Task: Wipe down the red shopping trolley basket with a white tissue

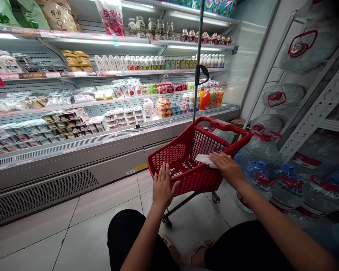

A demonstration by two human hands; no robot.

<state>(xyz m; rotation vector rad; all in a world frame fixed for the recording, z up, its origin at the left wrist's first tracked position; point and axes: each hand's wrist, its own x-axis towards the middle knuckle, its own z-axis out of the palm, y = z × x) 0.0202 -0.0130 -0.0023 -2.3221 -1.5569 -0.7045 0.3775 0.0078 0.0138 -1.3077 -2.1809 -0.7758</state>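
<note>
In front of my knees stands a small red shopping cart (183,180) with latticed plastic sides and a metal frame on casters. My left hand (163,188) lies against its near rim at the front corner, fingers stretched out and nothing held. Farther right, my right hand (227,168) presses a folded white cloth or paper wipe (205,159) on the same near rim, fingers over the wipe. Part of the wipe is hidden under the palm. The cart's red handle (223,125) is at its far right end, apart from both hands.
A refrigerated display case (115,139) with several shelves of dairy and drinks runs behind the cart. A vertical pole (197,49) with a black grip rises just beyond the cart. Large water bottles (260,180) and a metal rack (322,109) stand close on the right.
</note>
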